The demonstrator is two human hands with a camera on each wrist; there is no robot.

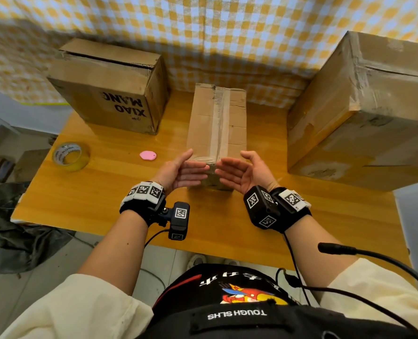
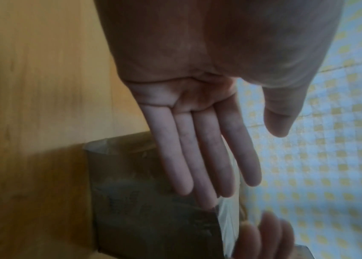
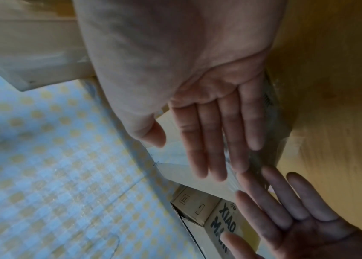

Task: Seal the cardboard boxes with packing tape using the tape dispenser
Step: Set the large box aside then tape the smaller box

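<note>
- Left hand (image 1: pixel 182 171) and right hand (image 1: pixel 243 173) hover palms facing, fingers straight, holding nothing, before the narrow taped box (image 1: pixel 217 128).
- Tape roll (image 1: pixel 71 156) and a pink object (image 1: pixel 148 155) lie left on the wooden table (image 1: pixel 105 204).
- "XIAO MANG" box (image 1: pixel 110 86) stands back-left, large box (image 1: pixel 364 111) right.

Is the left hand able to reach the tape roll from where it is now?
Probably yes: the left hand is open and empty, and only bare table lies between it and the tape roll.

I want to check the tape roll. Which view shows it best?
The head view: the tape roll lies in full sight on the table, left of the middle box. Neither wrist view shows it, only the open hands and boxes.
</note>
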